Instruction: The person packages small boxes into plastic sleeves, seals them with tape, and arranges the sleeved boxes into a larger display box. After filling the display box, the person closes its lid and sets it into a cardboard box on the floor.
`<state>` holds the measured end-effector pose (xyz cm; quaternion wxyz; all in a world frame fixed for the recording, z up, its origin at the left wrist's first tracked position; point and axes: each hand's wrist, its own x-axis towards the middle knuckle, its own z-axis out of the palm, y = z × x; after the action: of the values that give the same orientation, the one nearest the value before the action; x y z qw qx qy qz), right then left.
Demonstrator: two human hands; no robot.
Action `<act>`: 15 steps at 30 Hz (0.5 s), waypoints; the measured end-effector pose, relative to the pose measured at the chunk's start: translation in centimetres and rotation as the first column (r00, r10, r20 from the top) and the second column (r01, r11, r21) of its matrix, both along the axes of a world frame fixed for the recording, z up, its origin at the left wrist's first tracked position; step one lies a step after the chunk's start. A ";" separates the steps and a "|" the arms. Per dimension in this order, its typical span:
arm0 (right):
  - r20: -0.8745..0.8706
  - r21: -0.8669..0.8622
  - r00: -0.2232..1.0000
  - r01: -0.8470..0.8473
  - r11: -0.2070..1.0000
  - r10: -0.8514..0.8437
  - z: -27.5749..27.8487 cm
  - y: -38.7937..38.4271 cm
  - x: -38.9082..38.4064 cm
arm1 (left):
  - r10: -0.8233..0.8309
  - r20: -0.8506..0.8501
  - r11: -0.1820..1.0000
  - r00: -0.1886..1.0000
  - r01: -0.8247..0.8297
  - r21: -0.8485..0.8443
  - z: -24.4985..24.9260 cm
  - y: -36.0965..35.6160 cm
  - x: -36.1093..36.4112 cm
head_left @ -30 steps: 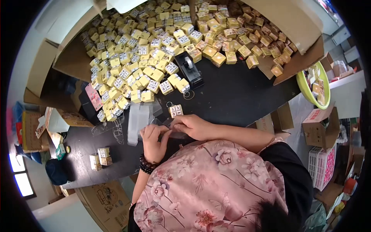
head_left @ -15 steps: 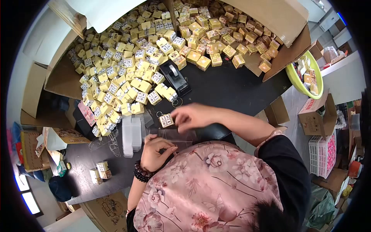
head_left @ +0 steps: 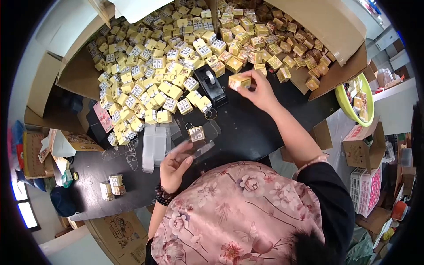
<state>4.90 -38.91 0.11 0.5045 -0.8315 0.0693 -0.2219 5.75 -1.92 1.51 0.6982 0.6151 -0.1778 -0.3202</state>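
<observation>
My right hand (head_left: pixel 260 90) pinches a small yellow printed box (head_left: pixel 238 82) above the black table, right of the tape dispenser (head_left: pixel 211 86). Lower down, my left hand (head_left: pixel 176 167) has its thumb and slightly blurred fingers around a clear plastic case (head_left: pixel 204 149), whose edges are hard to make out. Just beyond those fingers lies a little block keychain (head_left: pixel 197 133) with white squares and a metal ring. A stack of clear plastic cases (head_left: pixel 154 149) stands left of it, close to my left hand.
Yellow-and-white block keychains (head_left: pixel 152 88) heap up at the back left, and yellow printed boxes (head_left: pixel 265 42) at the back right, inside cardboard walls (head_left: pixel 324 26). Several small blocks (head_left: pixel 115 184) stand at the left front. A yellow-green basin (head_left: pixel 340 104) is at the right.
My right hand has moved up and right from beside the block keychain and now holds a yellow box. My left hand has shifted slightly, its fingers reaching forward with the clear case.
</observation>
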 end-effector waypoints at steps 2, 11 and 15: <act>-0.046 0.352 0.962 -0.236 0.906 0.268 2.2 4.4 -2.4 | 0.071 0.045 0.997 0.996 -0.069 -0.035 1.6 -1.8 0.3; 0.064 0.715 0.894 -0.352 0.604 0.444 2.8 10.7 -4.3 | 0.147 0.266 0.965 0.953 -0.197 0.171 3.4 -3.0 0.1; 0.067 0.941 0.864 -0.220 0.256 0.499 2.2 11.9 -4.3 | 0.184 0.269 0.969 0.945 -0.221 0.114 3.5 -2.6 -0.1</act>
<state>0.61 -27.03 2.32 0.9073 -0.4089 0.0510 0.0838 5.61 -4.56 4.99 0.6526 0.7148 -0.1790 -0.1763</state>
